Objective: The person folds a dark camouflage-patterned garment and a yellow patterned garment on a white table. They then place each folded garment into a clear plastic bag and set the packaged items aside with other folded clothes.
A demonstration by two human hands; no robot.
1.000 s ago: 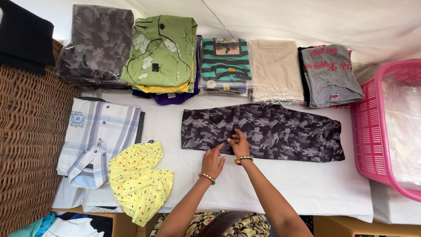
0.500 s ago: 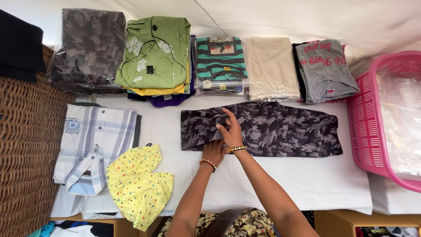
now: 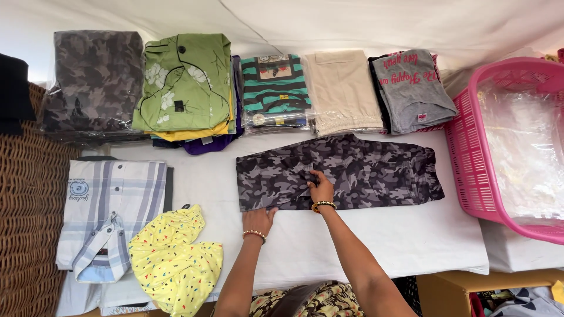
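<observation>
- Folding looks to be the step in hand: both hands are working a camo garment [image 3: 346, 173] that is lying flat on the white table [image 3: 411, 240], already doubled into a long strip.
- Pressing on the bare table, the left hand [image 3: 258, 219] is lying flat with fingers spread, its fingertips just touching the garment's near left corner and gripping nothing.
- Resting on the cloth left of its middle, the right hand [image 3: 320, 186] is bunching a small fold; I cannot tell whether the fingers are truly pinching it.
- Judging by this, the next move is calling for a firm hold on that fold while the near edge is being kept flat, so the layers are not sliding.
- Lying beside the left arm are a yellow top [image 3: 173, 258] and a checked shirt [image 3: 111, 211].
- Sitting beyond the garment is a row of folded stacks [image 3: 282, 88], with a pink basket [image 3: 470, 152] at the right.
</observation>
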